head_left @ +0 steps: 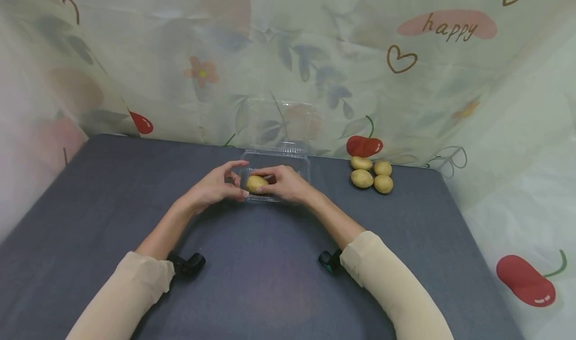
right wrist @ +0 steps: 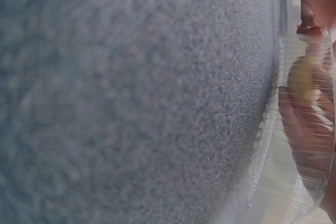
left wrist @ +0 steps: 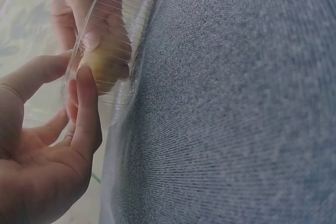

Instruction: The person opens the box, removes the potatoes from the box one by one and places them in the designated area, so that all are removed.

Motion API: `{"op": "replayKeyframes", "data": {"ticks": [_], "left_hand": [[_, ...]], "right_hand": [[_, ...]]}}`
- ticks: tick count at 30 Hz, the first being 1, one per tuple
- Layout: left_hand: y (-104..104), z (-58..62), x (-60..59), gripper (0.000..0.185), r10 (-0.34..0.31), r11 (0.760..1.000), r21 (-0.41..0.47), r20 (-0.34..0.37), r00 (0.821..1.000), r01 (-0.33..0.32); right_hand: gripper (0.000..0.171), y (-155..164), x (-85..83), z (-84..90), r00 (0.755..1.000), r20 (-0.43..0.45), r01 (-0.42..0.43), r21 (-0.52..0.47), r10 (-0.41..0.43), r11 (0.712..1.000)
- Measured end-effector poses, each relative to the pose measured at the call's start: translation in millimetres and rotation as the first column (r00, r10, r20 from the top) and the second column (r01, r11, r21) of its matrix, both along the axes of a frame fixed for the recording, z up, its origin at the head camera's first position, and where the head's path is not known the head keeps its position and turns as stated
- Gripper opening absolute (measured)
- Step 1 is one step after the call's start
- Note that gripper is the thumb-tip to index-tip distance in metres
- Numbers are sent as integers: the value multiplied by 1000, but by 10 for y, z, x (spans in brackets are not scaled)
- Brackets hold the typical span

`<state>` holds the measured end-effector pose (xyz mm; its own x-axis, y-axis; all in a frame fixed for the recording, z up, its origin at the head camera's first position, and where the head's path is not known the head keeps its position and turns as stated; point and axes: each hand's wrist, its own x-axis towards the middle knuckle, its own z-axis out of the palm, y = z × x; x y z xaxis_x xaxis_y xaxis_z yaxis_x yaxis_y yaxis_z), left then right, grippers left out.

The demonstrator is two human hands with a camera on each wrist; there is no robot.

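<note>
Holding a potato (head_left: 255, 183) inside the clear plastic box (head_left: 300, 161), the right hand (head_left: 286, 183) has its grip curled round it w/ fingers over the top. Box sits on the grey worktop (head_left: 252, 280), hinged lid (head_left: 281, 122) standing up at the back vs the floral curtain (head_left: 405, 80). Left hand (head_left: 215, 185) is at the box's left front corner, grip loosely spread, thumb and fingertips touching the rim; it pinches nothing that I can see.

Risks, as I judge them:
- Box is thin and light, so pressing down on one side could tip or skid it on the cloth.
- Lid may flop fwd onto the knuckles if the box gets jolted.
- Potato is round and could roll out of place when let go.

Four more potatoes (head_left: 372, 174) lie well apart, to the right.
</note>
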<state>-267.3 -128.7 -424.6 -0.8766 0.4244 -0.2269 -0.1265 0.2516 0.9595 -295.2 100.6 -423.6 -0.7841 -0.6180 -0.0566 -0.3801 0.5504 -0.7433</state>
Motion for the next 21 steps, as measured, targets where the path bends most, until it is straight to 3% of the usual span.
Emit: {"op": "replayKeyframes", "data": {"ticks": [21], "left_hand": [[34, -13, 3, 84, 23, 999, -49, -15, 1000, -24]], "right_hand": [[42, 149, 27, 125, 1000, -5, 16, -117, -17, 993]]}}
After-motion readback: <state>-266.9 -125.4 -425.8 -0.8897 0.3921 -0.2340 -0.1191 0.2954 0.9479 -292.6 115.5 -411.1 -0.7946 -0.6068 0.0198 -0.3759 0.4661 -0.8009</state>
